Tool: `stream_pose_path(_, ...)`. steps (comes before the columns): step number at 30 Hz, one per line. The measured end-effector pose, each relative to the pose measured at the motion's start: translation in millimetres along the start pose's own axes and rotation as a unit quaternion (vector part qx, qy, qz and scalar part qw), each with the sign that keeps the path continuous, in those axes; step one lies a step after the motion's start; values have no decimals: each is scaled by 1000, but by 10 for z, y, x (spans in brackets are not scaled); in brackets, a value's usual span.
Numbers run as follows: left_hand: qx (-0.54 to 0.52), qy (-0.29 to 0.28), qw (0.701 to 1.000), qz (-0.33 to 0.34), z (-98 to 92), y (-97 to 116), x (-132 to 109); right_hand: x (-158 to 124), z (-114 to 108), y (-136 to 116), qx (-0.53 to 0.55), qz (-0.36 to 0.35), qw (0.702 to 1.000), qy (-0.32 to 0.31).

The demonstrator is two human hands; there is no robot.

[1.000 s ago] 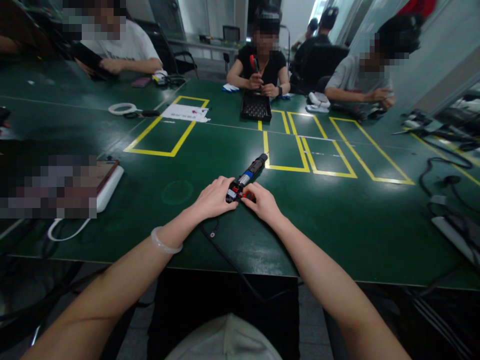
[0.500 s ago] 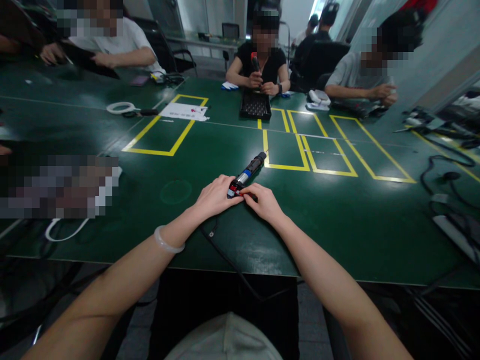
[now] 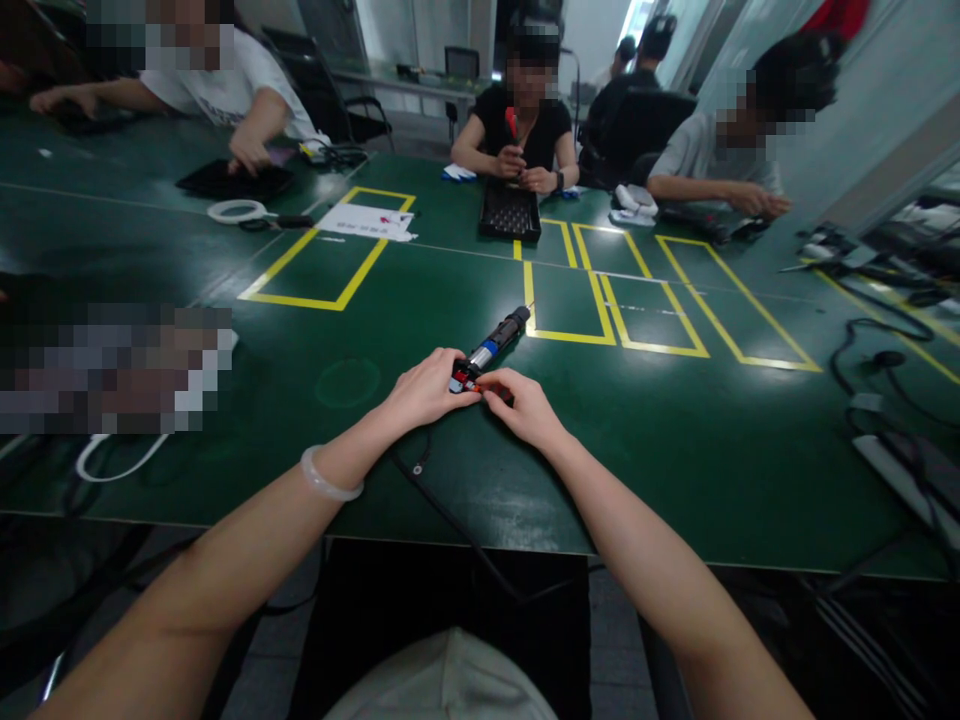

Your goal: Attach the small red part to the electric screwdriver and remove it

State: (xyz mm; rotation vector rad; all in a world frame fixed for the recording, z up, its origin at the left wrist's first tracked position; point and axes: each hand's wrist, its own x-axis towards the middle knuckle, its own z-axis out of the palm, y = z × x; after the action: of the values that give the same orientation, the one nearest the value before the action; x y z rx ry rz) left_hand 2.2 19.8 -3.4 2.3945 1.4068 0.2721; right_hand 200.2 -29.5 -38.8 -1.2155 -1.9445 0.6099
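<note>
An electric screwdriver (image 3: 490, 346) with its housing opened lies slantwise on the green table, its thin bit pointing away to the right. A silver and blue motor section shows in its middle, and small red parts show at its near end. My left hand (image 3: 426, 392) is closed around that near end, steadying it from the left. From the right, my right hand (image 3: 521, 402) has thumb and fingers pinched on a small red-orange piece (image 3: 480, 388) at the same end; its exact kind is too small to tell. A black cord (image 3: 450, 518) with a ring terminal runs below my hands.
Yellow tape rectangles (image 3: 574, 338) mark the table beyond. A black tray (image 3: 510, 222) stands before a co-worker holding a red-tipped tool. A magnifier (image 3: 238, 212) and white paper (image 3: 367, 222) lie left of it. Cables (image 3: 862, 345) crowd the right; co-workers sit across.
My hands stay at the screwdriver's near end, with the red-orange piece showing more under my right fingers. A co-worker at the far left has lowered a dark flat panel onto the table.
</note>
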Motion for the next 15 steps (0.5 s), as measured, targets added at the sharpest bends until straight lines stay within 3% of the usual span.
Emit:
stream_pose_path(7,38,-9,999,-21,-149,-236,-15,-6,-11,14,-2,-6,1000,-4)
stream_pose_path(15,75,21,988,-132,-401,-975,77,-12,-34,18,-7,0,1000,-6)
